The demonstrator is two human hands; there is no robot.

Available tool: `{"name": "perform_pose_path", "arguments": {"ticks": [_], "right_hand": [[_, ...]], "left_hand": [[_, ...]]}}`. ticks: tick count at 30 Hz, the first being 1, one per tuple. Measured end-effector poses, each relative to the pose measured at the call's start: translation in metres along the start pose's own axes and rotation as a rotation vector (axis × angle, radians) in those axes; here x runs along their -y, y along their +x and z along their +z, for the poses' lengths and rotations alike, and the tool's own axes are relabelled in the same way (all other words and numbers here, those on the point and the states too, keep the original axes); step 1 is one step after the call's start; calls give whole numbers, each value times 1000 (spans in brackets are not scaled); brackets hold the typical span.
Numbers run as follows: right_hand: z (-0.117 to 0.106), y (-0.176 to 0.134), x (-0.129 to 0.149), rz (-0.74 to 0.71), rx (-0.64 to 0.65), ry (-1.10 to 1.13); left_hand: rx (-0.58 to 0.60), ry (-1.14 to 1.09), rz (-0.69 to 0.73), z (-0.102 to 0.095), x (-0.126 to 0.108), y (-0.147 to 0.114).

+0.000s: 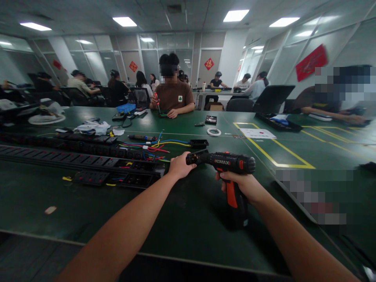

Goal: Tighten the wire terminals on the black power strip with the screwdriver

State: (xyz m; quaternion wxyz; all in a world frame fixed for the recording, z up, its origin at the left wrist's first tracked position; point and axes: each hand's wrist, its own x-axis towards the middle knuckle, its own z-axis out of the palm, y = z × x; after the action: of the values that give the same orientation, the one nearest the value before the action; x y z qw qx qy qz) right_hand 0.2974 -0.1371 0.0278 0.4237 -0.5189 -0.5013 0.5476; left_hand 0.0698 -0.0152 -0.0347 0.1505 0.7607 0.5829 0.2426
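My right hand (245,184) is wrapped round the grip of a black and orange cordless drill (230,162), which points left. The drill's front end meets a small black plastic housing (194,158); the bit itself is too small to make out. My left hand (179,166) grips that housing from its left side, with fingers closed on it. Just beyond lies another black housing (199,143) with blue, yellow and red wires (164,144) running left from it. Long black power strips (88,160) with rows of sockets stretch across the table to the left of my left hand.
A black hand tool (143,138) lies behind the strips. White tape (214,132) and a paper sheet (258,133) rest farther back. Across the green table (164,231), a person (173,94) holds a red screwdriver (156,100). A blurred object (311,196) lies right of my arm.
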Motion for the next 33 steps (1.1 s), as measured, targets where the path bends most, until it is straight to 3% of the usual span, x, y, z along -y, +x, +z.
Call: {"name": "perform_pose_path", "arguments": {"ticks": [33], "right_hand": [[1,4,-4,-8,-13,-2]], "left_hand": [[-24,41,46,5,2,0]]}}
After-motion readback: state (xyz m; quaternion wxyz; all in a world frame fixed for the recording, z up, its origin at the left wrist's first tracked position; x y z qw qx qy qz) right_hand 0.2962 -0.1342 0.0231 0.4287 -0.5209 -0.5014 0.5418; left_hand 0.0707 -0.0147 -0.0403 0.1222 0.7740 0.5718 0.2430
